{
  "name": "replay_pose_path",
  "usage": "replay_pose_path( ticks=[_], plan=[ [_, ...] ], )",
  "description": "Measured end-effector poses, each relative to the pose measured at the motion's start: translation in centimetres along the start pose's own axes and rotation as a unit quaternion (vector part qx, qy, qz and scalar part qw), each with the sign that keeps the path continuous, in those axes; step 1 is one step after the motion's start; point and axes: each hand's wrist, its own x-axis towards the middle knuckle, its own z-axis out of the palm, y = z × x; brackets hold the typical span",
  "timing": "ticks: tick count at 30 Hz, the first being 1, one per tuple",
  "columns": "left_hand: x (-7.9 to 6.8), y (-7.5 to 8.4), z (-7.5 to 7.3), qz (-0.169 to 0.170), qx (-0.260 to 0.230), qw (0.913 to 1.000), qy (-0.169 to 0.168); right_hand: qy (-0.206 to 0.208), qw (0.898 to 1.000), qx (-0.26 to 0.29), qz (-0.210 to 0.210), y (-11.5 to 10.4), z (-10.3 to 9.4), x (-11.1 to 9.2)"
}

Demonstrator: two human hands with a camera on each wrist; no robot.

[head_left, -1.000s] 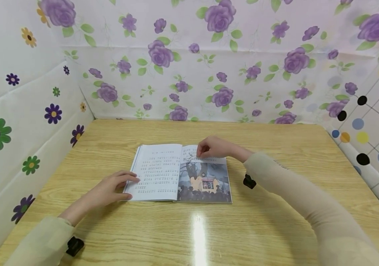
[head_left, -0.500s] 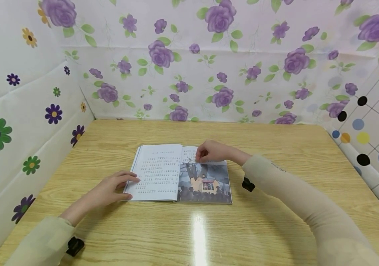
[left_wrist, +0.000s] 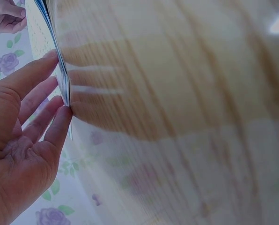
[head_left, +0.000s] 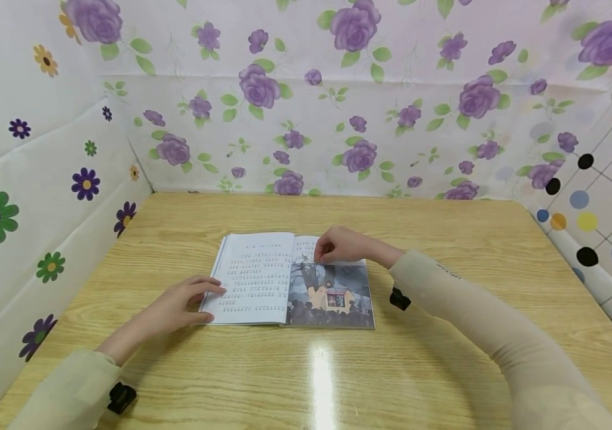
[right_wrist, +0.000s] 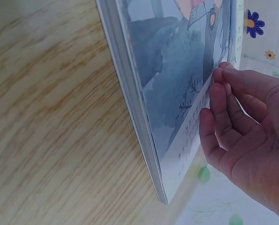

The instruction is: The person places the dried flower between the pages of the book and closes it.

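Note:
An open picture book (head_left: 260, 280) lies on the wooden table, with text on its left page and a blue-grey illustration below text on its right page. My left hand (head_left: 184, 301) rests at the book's left edge, fingers extended onto the page and thumb near the lower corner. In the left wrist view the fingertips (left_wrist: 62, 112) touch the book's edge. My right hand (head_left: 342, 245) is over the upper right page, fingers bent. In the right wrist view its thumb and index fingertips (right_wrist: 220, 72) come together at the page near the picture's top border, with nothing visible between them.
The wooden table (head_left: 445, 239) extends around the book. A floral cloth (head_left: 316, 137) rises along the back, with patterned sheets at left and right. Black wrist devices sit under each sleeve (head_left: 445, 286).
My right hand has moved slightly down and left over the right page, from the text lines toward the picture's top border. The left hand and the book stay put.

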Motion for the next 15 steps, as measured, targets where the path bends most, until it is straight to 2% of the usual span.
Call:
replay_pose_path(
  ticks=[9,15],
  plan=[
    [0.1,0.1,0.0,0.003,0.008,1.0000,0.004,0.005,1.000,0.003,0.001,0.0,0.1,-0.2],
    [0.2,0.6,0.3,-0.015,0.012,0.9995,0.025,0.041,0.999,0.005,0.007,0.2,0.6,-1.3]
  ],
)
